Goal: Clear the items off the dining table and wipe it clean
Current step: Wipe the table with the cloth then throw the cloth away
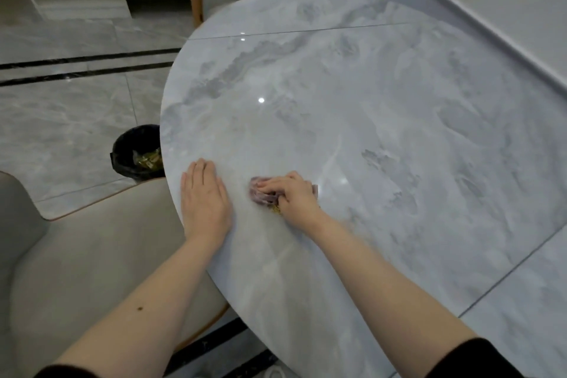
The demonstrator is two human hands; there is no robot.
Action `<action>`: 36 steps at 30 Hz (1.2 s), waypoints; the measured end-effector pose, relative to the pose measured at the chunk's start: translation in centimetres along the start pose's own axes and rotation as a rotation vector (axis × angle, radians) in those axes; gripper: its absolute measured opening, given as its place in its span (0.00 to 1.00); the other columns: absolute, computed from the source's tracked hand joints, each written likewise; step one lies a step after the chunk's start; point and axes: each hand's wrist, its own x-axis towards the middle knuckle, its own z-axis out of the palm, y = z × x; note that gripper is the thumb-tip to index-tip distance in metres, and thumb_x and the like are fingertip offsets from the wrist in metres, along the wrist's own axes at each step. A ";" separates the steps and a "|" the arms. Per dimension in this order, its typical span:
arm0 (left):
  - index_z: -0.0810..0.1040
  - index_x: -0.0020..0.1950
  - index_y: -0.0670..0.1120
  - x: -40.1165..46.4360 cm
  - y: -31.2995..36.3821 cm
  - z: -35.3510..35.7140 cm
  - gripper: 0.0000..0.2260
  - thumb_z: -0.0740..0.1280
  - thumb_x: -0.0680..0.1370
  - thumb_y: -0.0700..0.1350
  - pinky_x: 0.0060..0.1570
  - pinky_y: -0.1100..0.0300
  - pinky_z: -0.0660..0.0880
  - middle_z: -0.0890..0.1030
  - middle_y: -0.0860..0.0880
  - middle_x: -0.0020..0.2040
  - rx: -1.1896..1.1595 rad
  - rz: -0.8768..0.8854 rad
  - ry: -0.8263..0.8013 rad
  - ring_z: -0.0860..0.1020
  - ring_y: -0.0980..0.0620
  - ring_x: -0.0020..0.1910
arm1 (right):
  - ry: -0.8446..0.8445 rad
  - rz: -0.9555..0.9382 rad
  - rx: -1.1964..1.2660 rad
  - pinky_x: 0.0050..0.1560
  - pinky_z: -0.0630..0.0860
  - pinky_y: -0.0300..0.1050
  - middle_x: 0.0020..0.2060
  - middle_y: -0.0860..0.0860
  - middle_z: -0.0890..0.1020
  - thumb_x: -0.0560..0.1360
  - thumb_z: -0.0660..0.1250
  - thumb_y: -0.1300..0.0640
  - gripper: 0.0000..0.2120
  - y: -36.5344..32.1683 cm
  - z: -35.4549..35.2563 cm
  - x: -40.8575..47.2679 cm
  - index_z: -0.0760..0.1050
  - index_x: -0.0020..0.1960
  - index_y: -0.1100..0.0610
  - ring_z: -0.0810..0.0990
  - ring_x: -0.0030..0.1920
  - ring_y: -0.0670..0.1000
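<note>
Cloth (263, 193) under right-hand grip (293, 195)

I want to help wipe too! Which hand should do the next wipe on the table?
The right hand. It already grips the purple cloth against the table. The left hand lies flat near the table's edge, holding nothing, so it looks better placed to steady.

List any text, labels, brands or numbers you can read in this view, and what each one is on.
None: no readable text anywhere in this view.
Cloth under the right hand: no label visible.
Wrappers in the black bin: too small and blurred to read.
Table, left hand, chairs and cabinet: no writing.
</note>
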 end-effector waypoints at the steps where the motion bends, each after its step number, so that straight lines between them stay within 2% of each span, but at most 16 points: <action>1: 0.69 0.67 0.35 0.1 -0.1 0.0 0.18 0.52 0.81 0.42 0.73 0.49 0.55 0.70 0.38 0.68 -0.025 -0.008 -0.006 0.65 0.40 0.70 | -0.010 0.008 -0.008 0.59 0.66 0.46 0.54 0.47 0.83 0.67 0.56 0.68 0.22 0.2 0.2 -0.6 0.83 0.51 0.54 0.73 0.54 0.51; 4: 0.70 0.67 0.35 0.0 0.0 -0.7 0.17 0.54 0.81 0.40 0.74 0.49 0.54 0.70 0.38 0.68 -0.084 -0.007 -0.021 0.65 0.41 0.71 | -0.016 0.011 0.130 0.58 0.70 0.36 0.51 0.49 0.84 0.61 0.52 0.65 0.26 0.1 -1.0 -1.9 0.84 0.48 0.55 0.76 0.52 0.45; 7: 0.69 0.69 0.36 -0.3 -0.2 -1.5 0.18 0.53 0.81 0.40 0.75 0.51 0.50 0.69 0.39 0.70 -0.082 0.023 -0.047 0.64 0.43 0.72 | 0.169 0.103 0.241 0.57 0.78 0.50 0.52 0.48 0.84 0.61 0.52 0.68 0.27 2.1 -3.1 -2.7 0.84 0.48 0.54 0.80 0.57 0.50; 9: 0.68 0.70 0.36 -0.7 -0.4 -1.7 0.18 0.53 0.82 0.41 0.75 0.51 0.50 0.69 0.40 0.70 -0.058 0.058 -0.063 0.64 0.43 0.72 | 0.264 0.253 0.143 0.59 0.76 0.53 0.56 0.41 0.81 0.67 0.53 0.64 0.26 3.1 -4.2 -4.2 0.82 0.53 0.46 0.77 0.60 0.51; 13: 0.67 0.70 0.36 -1.3 -0.4 -1.4 0.19 0.52 0.82 0.42 0.75 0.51 0.51 0.68 0.40 0.71 -0.024 0.116 -0.105 0.63 0.44 0.72 | 0.178 0.465 0.026 0.70 0.64 0.54 0.70 0.42 0.68 0.76 0.55 0.63 0.24 1.1 -3.2 -6.4 0.69 0.68 0.45 0.65 0.70 0.53; 17: 0.65 0.72 0.38 -1.4 -0.4 -1.2 0.19 0.52 0.82 0.42 0.75 0.55 0.48 0.66 0.42 0.73 -0.025 0.103 -0.105 0.60 0.46 0.74 | 0.241 0.625 -0.033 0.63 0.64 0.54 0.72 0.45 0.62 0.76 0.56 0.64 0.26 -3.6 1.4 -4.8 0.63 0.72 0.49 0.63 0.67 0.55; 20: 0.66 0.71 0.37 -1.4 -0.5 -1.1 0.19 0.52 0.82 0.42 0.75 0.54 0.50 0.66 0.41 0.72 -0.018 0.118 -0.101 0.61 0.45 0.73 | 0.265 0.677 -0.027 0.53 0.64 0.50 0.71 0.46 0.63 0.75 0.57 0.65 0.23 -5.7 3.2 -3.2 0.66 0.68 0.52 0.65 0.62 0.56; 23: 0.65 0.71 0.37 -1.4 -0.7 -1.2 0.20 0.51 0.82 0.42 0.75 0.54 0.49 0.66 0.41 0.72 -0.011 0.126 -0.114 0.61 0.45 0.74 | 0.254 0.531 0.196 0.51 0.61 0.46 0.66 0.49 0.70 0.75 0.54 0.64 0.16 -4.8 1.6 -2.5 0.68 0.55 0.45 0.67 0.65 0.56; 25: 0.63 0.72 0.38 -1.4 -0.8 -1.3 0.20 0.52 0.82 0.42 0.75 0.55 0.47 0.64 0.42 0.73 -0.009 0.128 -0.134 0.59 0.46 0.75 | 0.504 0.535 0.255 0.50 0.66 0.48 0.55 0.52 0.78 0.73 0.53 0.64 0.13 -3.7 -0.8 -2.5 0.70 0.45 0.47 0.73 0.60 0.58; 26: 0.63 0.73 0.38 -1.4 -0.7 -1.4 0.20 0.52 0.82 0.42 0.76 0.55 0.48 0.64 0.42 0.74 -0.008 0.131 -0.134 0.59 0.46 0.75 | 0.607 0.568 0.244 0.50 0.67 0.49 0.52 0.53 0.79 0.73 0.53 0.64 0.14 -2.9 -1.9 -2.4 0.73 0.46 0.49 0.73 0.58 0.59; 27: 0.63 0.72 0.38 -1.4 -0.8 -1.4 0.19 0.52 0.82 0.42 0.76 0.55 0.48 0.64 0.42 0.73 -0.007 0.132 -0.132 0.59 0.46 0.75 | 0.587 0.633 0.199 0.54 0.67 0.50 0.55 0.54 0.78 0.76 0.53 0.63 0.15 -2.2 -2.8 -2.2 0.75 0.52 0.51 0.72 0.60 0.59; 29: 0.64 0.72 0.38 -1.3 -0.8 -1.3 0.19 0.53 0.82 0.41 0.75 0.54 0.49 0.65 0.41 0.73 -0.006 0.136 -0.123 0.60 0.46 0.74 | 0.352 0.720 0.114 0.62 0.65 0.53 0.65 0.53 0.71 0.77 0.54 0.62 0.19 -0.2 -4.0 -1.6 0.68 0.67 0.52 0.67 0.65 0.59; 31: 0.65 0.72 0.38 -1.3 -0.9 -1.2 0.19 0.53 0.82 0.41 0.75 0.54 0.50 0.65 0.42 0.73 -0.005 0.135 -0.119 0.60 0.46 0.74 | 0.220 0.697 0.037 0.64 0.65 0.57 0.68 0.52 0.67 0.76 0.54 0.62 0.23 0.3 -4.0 -1.2 0.65 0.70 0.48 0.66 0.67 0.60; 33: 0.65 0.72 0.38 -1.3 -0.8 -1.2 0.19 0.53 0.81 0.41 0.75 0.54 0.50 0.66 0.41 0.73 0.000 0.135 -0.111 0.61 0.46 0.74 | 0.238 0.647 -0.004 0.62 0.64 0.54 0.58 0.50 0.71 0.76 0.54 0.61 0.23 -1.0 -2.6 -1.1 0.68 0.68 0.44 0.69 0.62 0.59; 35: 0.65 0.71 0.37 -1.3 -0.7 -1.2 0.19 0.54 0.81 0.40 0.75 0.54 0.50 0.66 0.41 0.72 0.015 0.143 -0.111 0.61 0.45 0.73 | 0.196 0.582 -0.059 0.59 0.62 0.50 0.45 0.44 0.67 0.75 0.55 0.61 0.23 -3.2 -0.4 -1.6 0.71 0.64 0.40 0.71 0.54 0.55; 36: 0.65 0.71 0.37 -1.3 -0.7 -1.3 0.19 0.54 0.81 0.40 0.75 0.54 0.50 0.66 0.41 0.72 0.023 0.146 -0.118 0.61 0.44 0.73 | 0.144 0.496 -0.038 0.58 0.62 0.50 0.44 0.43 0.66 0.74 0.54 0.58 0.23 -3.8 0.6 -2.2 0.72 0.62 0.38 0.72 0.50 0.53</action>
